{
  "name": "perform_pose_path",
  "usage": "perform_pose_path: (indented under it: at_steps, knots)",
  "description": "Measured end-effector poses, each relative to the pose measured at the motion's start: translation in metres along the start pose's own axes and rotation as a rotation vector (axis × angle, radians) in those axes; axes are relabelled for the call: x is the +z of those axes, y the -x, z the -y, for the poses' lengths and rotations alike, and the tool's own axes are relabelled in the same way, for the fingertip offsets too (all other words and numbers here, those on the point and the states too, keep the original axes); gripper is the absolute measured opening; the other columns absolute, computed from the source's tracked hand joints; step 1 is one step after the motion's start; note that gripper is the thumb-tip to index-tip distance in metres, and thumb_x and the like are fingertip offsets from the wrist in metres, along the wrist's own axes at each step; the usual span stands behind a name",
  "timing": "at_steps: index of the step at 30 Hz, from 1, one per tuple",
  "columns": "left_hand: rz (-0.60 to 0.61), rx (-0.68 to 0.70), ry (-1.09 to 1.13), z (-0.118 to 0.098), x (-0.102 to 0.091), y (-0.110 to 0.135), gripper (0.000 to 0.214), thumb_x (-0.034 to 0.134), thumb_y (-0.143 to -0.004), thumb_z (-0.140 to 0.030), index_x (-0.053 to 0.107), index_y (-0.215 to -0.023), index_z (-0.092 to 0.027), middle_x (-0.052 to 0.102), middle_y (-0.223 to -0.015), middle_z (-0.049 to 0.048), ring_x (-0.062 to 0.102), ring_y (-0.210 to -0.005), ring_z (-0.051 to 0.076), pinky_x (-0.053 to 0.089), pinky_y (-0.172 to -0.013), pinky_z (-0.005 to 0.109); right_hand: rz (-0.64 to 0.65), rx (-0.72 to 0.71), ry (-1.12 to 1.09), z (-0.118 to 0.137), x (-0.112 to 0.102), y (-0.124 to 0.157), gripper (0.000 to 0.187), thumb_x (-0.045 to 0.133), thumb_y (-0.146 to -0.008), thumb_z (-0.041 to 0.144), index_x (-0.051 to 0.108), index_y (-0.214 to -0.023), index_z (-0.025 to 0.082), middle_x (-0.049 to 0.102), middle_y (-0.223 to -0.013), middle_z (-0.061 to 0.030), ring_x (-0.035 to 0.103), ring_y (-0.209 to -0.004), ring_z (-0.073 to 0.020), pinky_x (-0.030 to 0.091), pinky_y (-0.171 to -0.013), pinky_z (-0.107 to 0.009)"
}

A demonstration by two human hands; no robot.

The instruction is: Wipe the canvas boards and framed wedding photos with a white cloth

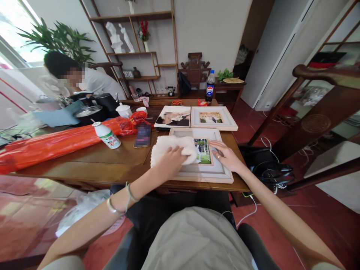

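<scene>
My left hand point(172, 162) presses down on a fluffy white cloth point(165, 144), fingers bent into it. The cloth covers the left part of a white picture frame point(208, 176), which lies flat at the table's near edge. Inside that frame a photo point(204, 152) shows greenery and a person, partly hidden by the cloth. My right hand point(227, 157) rests on the frame's right side beside the photo, fingers stretched out. Just beyond lie a second framed photo point(225, 116) and a white-edged photo panel point(171, 109).
Left on the wooden table point(132, 165) are a phone point(143, 135), a tilted white bottle point(107, 135) and a long red plastic-wrapped bundle point(62, 142). A cola bottle point(209, 88) and orange scissors point(177, 102) stand farther back. Another person point(98, 82) sits at far left.
</scene>
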State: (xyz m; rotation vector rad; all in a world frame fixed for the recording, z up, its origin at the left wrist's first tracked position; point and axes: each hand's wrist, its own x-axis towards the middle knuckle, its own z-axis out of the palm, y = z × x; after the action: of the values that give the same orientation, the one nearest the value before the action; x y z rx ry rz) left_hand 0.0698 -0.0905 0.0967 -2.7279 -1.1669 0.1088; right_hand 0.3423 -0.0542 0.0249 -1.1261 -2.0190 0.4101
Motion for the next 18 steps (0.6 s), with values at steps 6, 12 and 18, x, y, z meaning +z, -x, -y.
perform_pose_path:
  at_steps: [6,12,18]
  knots:
    - [0.127,0.111,0.126,-0.026,-0.025,0.042,0.029,0.041,-0.089,-0.006,0.06,-0.109,-0.014,0.063,-0.115,0.0111,0.06,-0.107,0.023,0.049,-0.094,0.037,0.022,-0.018,0.013,0.003,-0.002,-0.001,0.038,0.051,-0.089,0.026,0.061,-0.126,0.029,0.06,-0.134,-0.0051,0.05,-0.129,-0.0267,0.037,-0.111,-0.055]
    - [-0.097,-0.019,0.051,0.007,0.012,-0.001,0.029,0.05,-0.087,-0.012,0.06,-0.114,-0.011,0.049,-0.138,0.0185,0.041,-0.134,0.029,0.037,-0.11,0.043,0.04,-0.045,0.026,-0.002,-0.003,-0.002,0.037,0.048,-0.091,0.026,0.062,-0.125,0.028,0.06,-0.133,-0.0061,0.05,-0.129,-0.027,0.037,-0.111,-0.055]
    - [-0.225,-0.087,0.009,0.046,0.035,-0.048,0.034,0.05,-0.085,-0.01,0.06,-0.118,-0.01,0.043,-0.144,0.018,0.037,-0.137,0.029,0.031,-0.114,0.043,0.054,-0.025,0.086,-0.001,-0.003,0.0,0.042,0.047,-0.091,0.025,0.056,-0.132,0.023,0.054,-0.14,-0.0097,0.045,-0.133,-0.0279,0.035,-0.112,-0.055]
